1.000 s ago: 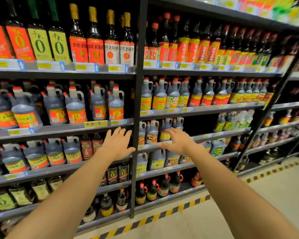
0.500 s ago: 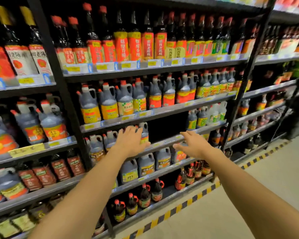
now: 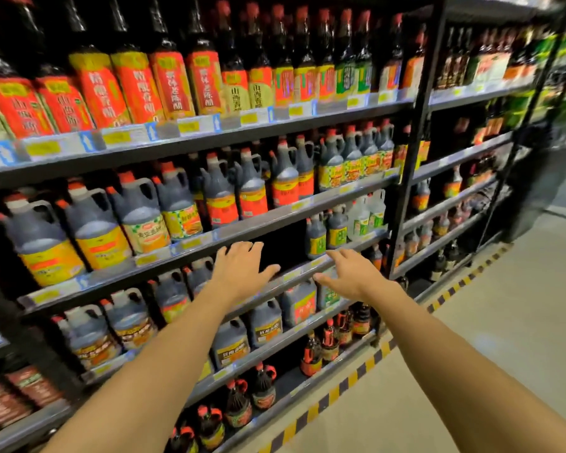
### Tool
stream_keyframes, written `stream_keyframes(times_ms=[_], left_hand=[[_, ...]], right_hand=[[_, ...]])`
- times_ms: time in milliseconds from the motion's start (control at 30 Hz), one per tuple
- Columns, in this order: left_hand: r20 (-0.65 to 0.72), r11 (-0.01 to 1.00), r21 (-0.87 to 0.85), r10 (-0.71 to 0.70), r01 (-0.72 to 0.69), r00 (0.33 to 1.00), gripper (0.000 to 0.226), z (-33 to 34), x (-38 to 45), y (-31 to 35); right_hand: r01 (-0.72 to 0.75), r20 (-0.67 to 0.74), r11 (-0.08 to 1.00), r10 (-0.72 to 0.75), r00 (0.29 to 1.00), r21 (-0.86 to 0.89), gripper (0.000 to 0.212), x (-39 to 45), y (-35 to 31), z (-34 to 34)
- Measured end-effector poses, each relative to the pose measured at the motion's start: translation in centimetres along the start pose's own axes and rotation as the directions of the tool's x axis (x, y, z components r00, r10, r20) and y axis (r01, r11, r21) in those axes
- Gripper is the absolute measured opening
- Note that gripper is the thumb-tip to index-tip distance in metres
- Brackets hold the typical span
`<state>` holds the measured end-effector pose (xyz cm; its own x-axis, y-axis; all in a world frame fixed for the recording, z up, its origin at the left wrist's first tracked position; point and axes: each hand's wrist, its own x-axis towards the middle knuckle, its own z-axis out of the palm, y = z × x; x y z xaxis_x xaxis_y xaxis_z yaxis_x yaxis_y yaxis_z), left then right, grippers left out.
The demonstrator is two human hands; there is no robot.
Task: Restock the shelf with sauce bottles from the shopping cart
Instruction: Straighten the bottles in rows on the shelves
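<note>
Both my arms reach toward a tall black shelf unit (image 3: 415,165) stocked with sauce bottles. My left hand (image 3: 241,271) is open, fingers spread, in front of a dark gap on the third shelf. My right hand (image 3: 348,273) is open too, level with that shelf's front rail (image 3: 294,276), holding nothing. Dark jugs with handles (image 3: 92,230) fill the shelf above the gap. A few jugs (image 3: 327,233) stand to the right of the gap. No shopping cart is in view.
Tall bottles with red and yellow labels (image 3: 170,86) line the top shelf. Smaller jugs (image 3: 265,322) and red-handled bottles (image 3: 317,351) fill the lower shelves. A yellow-black floor stripe (image 3: 373,358) runs along the shelf base, with beige floor (image 3: 487,338) to the right.
The view has swung right along the shelves and come closer. Both hands stay open and raised, now in front of the gap on the third shelf.
</note>
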<state>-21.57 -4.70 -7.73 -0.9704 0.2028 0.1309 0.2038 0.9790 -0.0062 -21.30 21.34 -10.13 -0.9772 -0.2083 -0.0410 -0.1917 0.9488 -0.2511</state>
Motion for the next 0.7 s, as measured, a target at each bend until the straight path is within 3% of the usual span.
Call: stream_keyframes(times_ms=[333,700], left_hand=[[-0.115,0.996,-0.085,0.009,-0.019,0.993,0.08,1.6,14.9,1.7],[-0.118,0.943,-0.332,-0.055,0.013,0.991,0.078,3.1,22.6,1.8]], right_hand=[[0.01,-0.069,0.996,-0.003,0.998,0.093,0.075,12.3,3.9,-4.0],[0.085,-0.153,0.983,-0.06,0.986,0.162,0.092,26.2,5.5,-6.8]])
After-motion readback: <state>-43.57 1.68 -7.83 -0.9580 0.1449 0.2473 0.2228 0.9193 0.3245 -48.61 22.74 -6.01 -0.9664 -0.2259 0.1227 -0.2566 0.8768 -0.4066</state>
